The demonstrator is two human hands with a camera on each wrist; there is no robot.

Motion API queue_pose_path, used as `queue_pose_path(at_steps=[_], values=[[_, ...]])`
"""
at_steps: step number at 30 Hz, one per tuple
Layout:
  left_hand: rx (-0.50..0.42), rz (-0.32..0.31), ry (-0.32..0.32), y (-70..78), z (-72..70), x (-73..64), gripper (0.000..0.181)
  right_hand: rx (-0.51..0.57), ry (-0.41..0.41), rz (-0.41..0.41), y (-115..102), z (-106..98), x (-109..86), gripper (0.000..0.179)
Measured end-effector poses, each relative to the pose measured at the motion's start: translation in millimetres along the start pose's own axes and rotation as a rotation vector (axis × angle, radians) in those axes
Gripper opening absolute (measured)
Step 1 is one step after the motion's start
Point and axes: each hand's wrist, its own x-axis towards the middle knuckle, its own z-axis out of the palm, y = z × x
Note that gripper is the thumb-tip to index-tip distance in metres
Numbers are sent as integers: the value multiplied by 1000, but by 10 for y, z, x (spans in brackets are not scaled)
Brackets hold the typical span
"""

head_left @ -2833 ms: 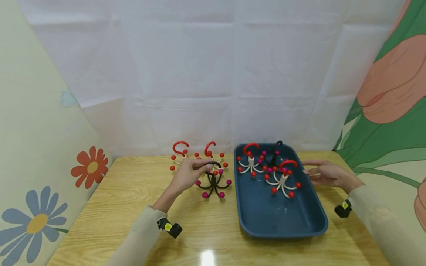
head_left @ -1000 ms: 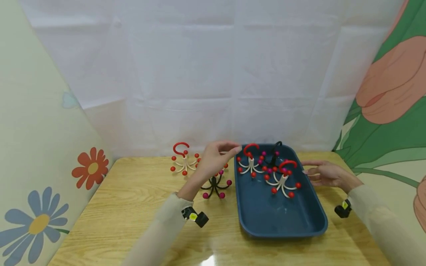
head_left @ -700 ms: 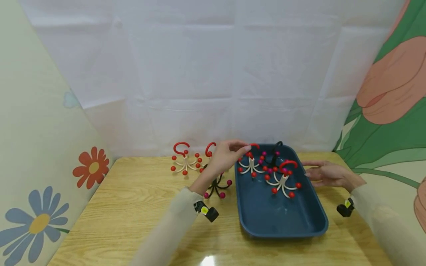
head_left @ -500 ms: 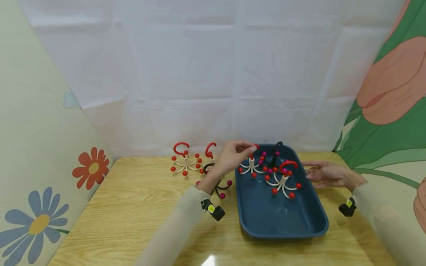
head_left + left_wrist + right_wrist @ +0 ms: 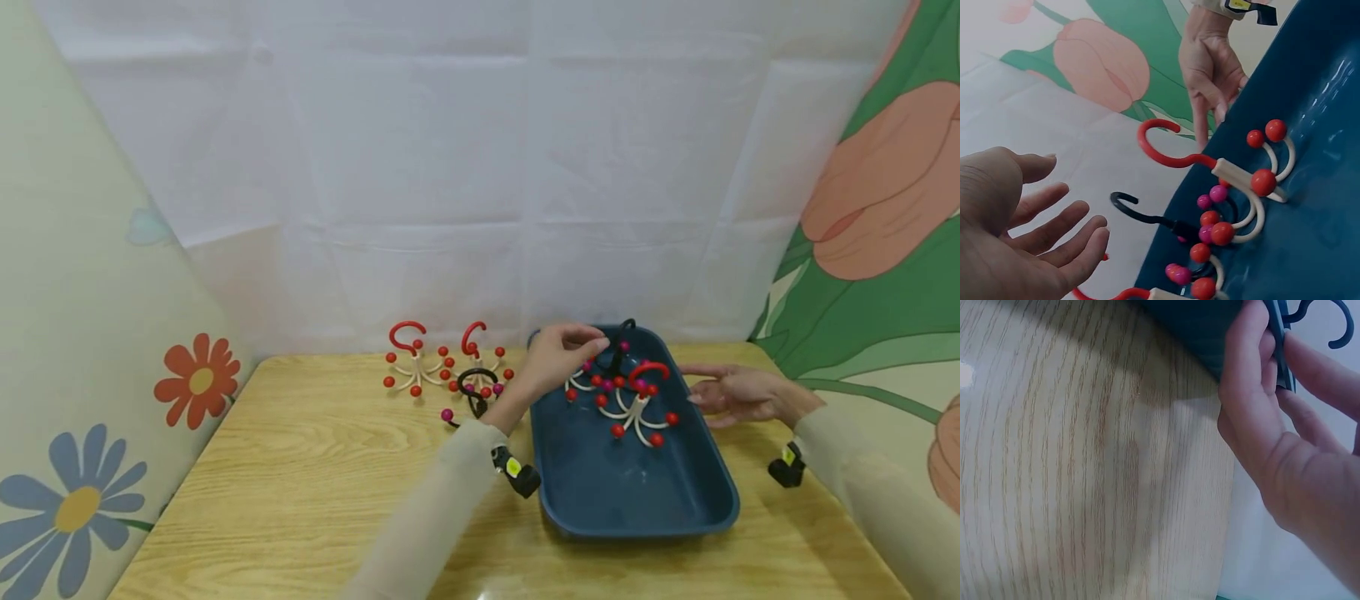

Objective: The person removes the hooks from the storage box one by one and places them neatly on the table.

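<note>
Above the back of a dark blue bin is my left hand, its fingers loose and holding nothing. The left wrist view shows the palm and spread fingers apart from everything. Nearest to it stands a black multi-arm hook with magenta balls. A white one with red top and balls stands in front of that; another white one is mostly behind my left hand. My right hand touches the bin's right rim from outside, fingers fairly straight; their exact contact is partly hidden.
On the wooden table, left of the bin, stand two white-and-red hooks and a black-and-magenta hook, which my left forearm partly covers. A white sheet hangs behind; flower-painted panels close the sides.
My left hand has moved right, from the black hook on the table, past the bin's left rim and the red-topped hook, to near the black hook inside. The right hand has barely moved.
</note>
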Motion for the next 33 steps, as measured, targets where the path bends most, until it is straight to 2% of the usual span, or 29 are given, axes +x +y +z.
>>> queue_pose_path(at_steps=[7, 13, 18, 22, 25, 33], values=[[2, -36, 13, -52, 197, 73, 29, -24, 12, -1, 11, -10, 7, 83], [-56, -84, 3, -106, 356, 111, 33, -32, 23, 11, 20, -23, -2, 84], [-95, -79, -48, -116, 475, 112, 39, -43, 15, 2, 22, -27, -11, 84], [-38, -69, -76, -116, 571, 101, 43, -42, 21, 9, 25, -21, -18, 82], [-19, -64, -65, -116, 629, 97, 43, -48, 25, 9, 18, -2, -23, 81], [-47, -73, -34, -57, 731, 90, 31, -39, 16, -3, 6, 16, -24, 82]])
